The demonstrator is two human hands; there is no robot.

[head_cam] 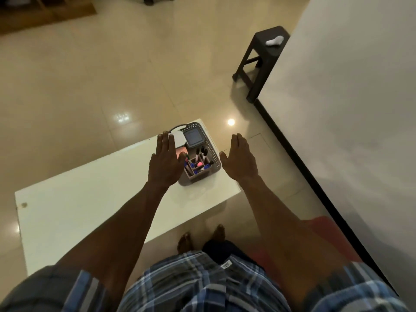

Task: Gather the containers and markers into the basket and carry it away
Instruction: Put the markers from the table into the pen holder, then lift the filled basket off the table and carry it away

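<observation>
A grey perforated basket (211, 146) stands at the far right corner of the low white table (90, 199). Inside it are a grey-lidded container (193, 138), a white container (179, 138), a pink one (182, 152) partly hidden by my left hand, and a divided holder with several markers (199, 161). My left hand (164, 163) hovers flat over the basket's left side, fingers apart, holding nothing. On the basket's right side is my right hand (239, 158), open and just clear of the wall.
A dark stool (258, 61) with a white object (274, 40) on it stands on the tiled floor to the far right. A large white panel with a black edge (292, 149) runs along the right. My bare feet (202, 238) are at the table's near edge.
</observation>
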